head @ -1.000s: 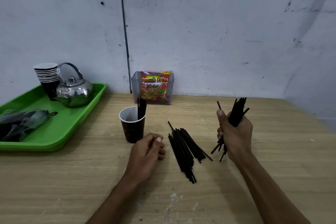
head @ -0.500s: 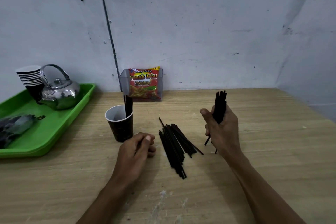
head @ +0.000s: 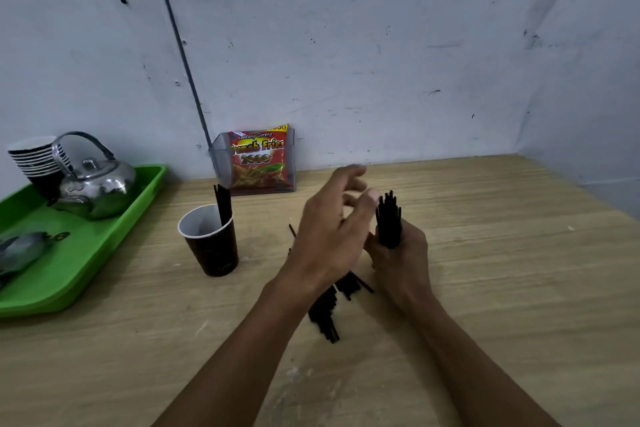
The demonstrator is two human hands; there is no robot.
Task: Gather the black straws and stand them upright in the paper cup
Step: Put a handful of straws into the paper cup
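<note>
At the far left of the frame a green tray (head: 104,246) sits on the wooden table (head: 502,288), carrying a stack of paper cups (head: 34,159), a shiny metal kettle (head: 93,189) and a dark wrapped bundle (head: 20,250) at the frame's left edge. Right of the tray, left of centre, stands the paper cup (head: 211,239), dark outside and white inside, with a few black straws (head: 223,204) upright in it, leaning on its right rim. Behind it, against the wall, a clear holder (head: 221,163) contains a red snack packet (head: 259,159). At centre, the left hand (head: 332,236) is raised, blurred, its fingers loosely spread and empty, thumb tip close to the bundle of straws (head: 389,222) beside it. Under that hand a loose pile of straws (head: 325,312) lies flat on the table, partly hidden. Just right of centre, the right hand (head: 398,260) has its fingers wrapped round the bundle, holding it upright with the tips fanning upward.
</note>
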